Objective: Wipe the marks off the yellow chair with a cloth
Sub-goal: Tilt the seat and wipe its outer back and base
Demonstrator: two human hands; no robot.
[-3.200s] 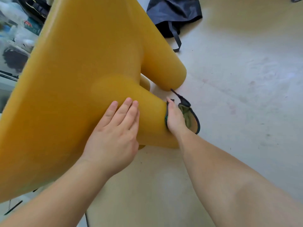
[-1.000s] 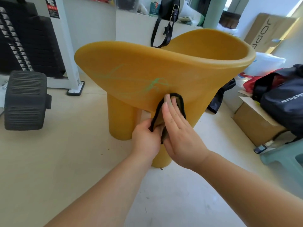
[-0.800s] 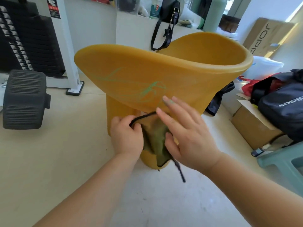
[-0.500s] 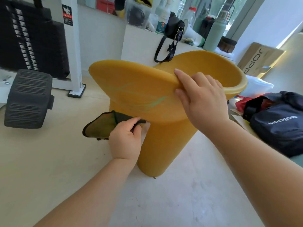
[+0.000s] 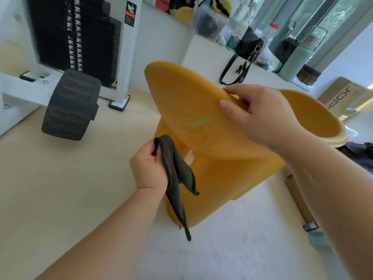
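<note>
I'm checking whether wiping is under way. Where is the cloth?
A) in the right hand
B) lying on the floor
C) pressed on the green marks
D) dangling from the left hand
D: the cloth dangles from the left hand, below the green marks; the right hand grips the chair by its rim.

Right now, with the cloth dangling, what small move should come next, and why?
Probably lift the left hand and press the cloth onto the green marks: they show on the yellow chair, the cloth hangs clear, and the right hand grips it.
</note>
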